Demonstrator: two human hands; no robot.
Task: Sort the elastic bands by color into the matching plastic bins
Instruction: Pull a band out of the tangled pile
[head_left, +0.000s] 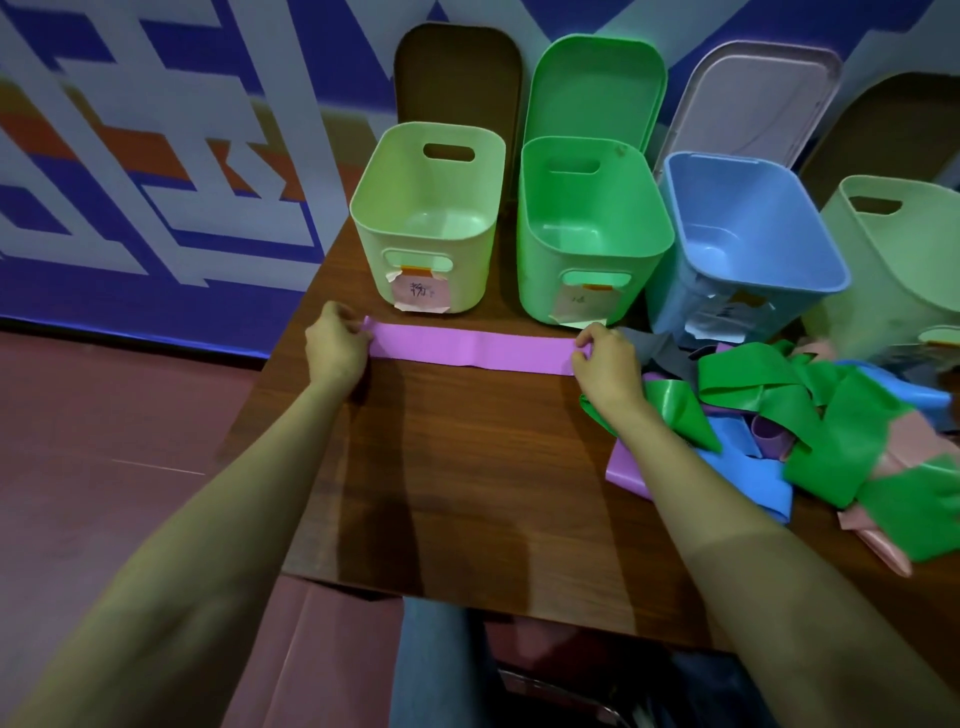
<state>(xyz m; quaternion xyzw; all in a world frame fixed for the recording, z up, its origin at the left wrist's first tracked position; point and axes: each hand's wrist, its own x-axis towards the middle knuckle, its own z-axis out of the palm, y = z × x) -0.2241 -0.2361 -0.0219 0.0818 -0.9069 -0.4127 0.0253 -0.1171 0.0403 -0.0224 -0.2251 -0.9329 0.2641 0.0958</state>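
Observation:
A purple elastic band lies stretched flat across the wooden table in front of the bins. My left hand pinches its left end and my right hand pinches its right end. Behind the band stand a pale green bin with a pink label, a brighter green bin, a blue bin and another pale green bin at the right edge. All the bins whose insides I see hold nothing. A pile of green, blue, purple, pink and grey bands lies to the right.
Bin lids lean against the wall behind the bins: a brown lid, a green lid and a pale pink lid. The table's left edge drops to a reddish floor. A patterned blue wall stands at the left.

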